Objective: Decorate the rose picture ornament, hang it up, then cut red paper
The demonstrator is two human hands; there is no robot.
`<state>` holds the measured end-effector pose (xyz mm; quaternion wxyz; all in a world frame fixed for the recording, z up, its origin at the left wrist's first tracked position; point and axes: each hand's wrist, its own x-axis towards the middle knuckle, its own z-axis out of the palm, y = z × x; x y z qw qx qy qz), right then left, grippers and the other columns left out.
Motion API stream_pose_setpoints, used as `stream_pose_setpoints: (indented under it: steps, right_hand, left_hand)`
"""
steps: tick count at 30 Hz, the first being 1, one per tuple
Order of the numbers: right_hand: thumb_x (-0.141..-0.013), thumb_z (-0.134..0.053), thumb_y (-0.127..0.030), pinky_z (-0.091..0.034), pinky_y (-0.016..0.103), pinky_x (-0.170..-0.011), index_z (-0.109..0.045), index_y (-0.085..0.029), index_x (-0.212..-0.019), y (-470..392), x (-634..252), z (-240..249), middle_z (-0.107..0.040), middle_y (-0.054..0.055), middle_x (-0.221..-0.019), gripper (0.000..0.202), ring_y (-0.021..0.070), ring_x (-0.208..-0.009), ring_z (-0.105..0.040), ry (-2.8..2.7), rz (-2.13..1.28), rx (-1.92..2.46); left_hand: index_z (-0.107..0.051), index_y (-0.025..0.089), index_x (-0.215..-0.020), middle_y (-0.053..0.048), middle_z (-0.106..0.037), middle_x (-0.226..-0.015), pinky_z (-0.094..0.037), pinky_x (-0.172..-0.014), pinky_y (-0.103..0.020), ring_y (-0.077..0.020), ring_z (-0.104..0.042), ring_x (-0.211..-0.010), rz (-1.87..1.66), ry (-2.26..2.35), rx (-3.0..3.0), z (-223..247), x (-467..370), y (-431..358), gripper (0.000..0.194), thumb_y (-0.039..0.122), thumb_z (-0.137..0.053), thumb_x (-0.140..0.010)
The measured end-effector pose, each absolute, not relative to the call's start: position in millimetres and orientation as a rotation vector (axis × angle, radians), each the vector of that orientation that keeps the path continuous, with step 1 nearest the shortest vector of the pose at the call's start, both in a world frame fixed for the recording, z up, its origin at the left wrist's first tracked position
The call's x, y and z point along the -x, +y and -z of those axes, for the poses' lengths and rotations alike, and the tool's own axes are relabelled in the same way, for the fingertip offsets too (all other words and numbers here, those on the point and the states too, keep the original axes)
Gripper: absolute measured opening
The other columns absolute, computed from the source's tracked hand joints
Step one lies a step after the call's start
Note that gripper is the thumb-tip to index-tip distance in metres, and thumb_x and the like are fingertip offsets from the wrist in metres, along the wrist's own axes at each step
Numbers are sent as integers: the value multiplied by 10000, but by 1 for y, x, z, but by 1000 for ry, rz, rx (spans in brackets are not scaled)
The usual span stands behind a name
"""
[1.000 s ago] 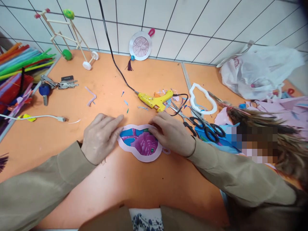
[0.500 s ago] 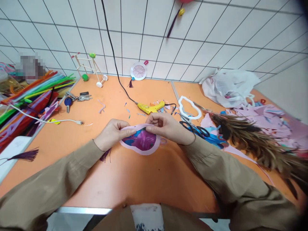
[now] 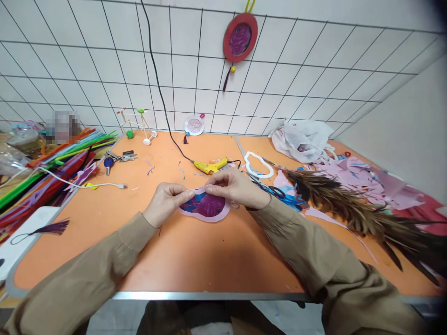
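Pinched by its upper edge in both hands: one pink-bordered floral piece (image 3: pixel 209 210), clamped at the left end by the left hand (image 3: pixel 165 203), nearer the middle by the right hand (image 3: pixel 240 189), over the orange tabletop (image 3: pixel 209 260). Just beyond, one yellow glue gun (image 3: pixel 211 165), one white wavy frame (image 3: pixel 264 176) and black-handled scissors (image 3: pixel 277 191) (partly hidden, so impossible to count). By the tiled wall (image 3: pixel 195 42), two round ornaments: one white (image 3: pixel 194 125), one red, hung higher (image 3: pixel 240 38). At far left, one purple tassel (image 3: pixel 52 228).
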<state>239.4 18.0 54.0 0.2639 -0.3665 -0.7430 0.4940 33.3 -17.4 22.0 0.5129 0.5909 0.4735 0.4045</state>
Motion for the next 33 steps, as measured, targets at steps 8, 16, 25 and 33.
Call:
stream_pose_setpoints:
  steps: [8, 16, 25, 33]
  right_hand:
    - [-718, -684, -357, -376, 202, -418, -640, -125, -655, 18, -247, -62, -558, -11, -499, 245, 97, -481, -515, -1860, -1384, 1032]
    - [-652, -734, -330, -415, 224, -482, -700, -116, -821, 28, -253, -57, -612, -3, -588, 275, 107, -538, -550, -1804, -1285, 1052]
    - [-646, -733, -343, -376, 214, -463, -661, -126, -762, 25, -258, -69, -588, -16, -566, 256, 94, -512, -512, -1905, -1270, 1092]
    - [-690, -674, -317, -441, 232, -570, -691, -115, -719, 25, -246, -63, -663, 27, -666, 205, 116, -608, -567, -2108, -1121, 971]
  left_hand:
    - [-622, 134, -544, 40, -434, -451, -236, -439, -218, -70, -321, -443, -878, 1077, -1433, -16, -28, -14, 444, 548, -735, -658]
    - [-624, 149, -527, 24, -494, -468, -321, -448, -227, -88, -404, -457, -938, 1044, -1373, -17, -29, -17, 398, 500, -759, -657]
    - [-682, 139, -578, -18, -622, -501, -422, -464, -239, -111, -517, -450, -905, 980, -1320, -17, -31, -17, 364, 479, -768, -678]
    - [-748, 116, -765, -51, -715, -671, -500, -600, -273, -155, -629, -596, -894, 909, -1203, -22, -51, -16, 351, 374, -870, -561]
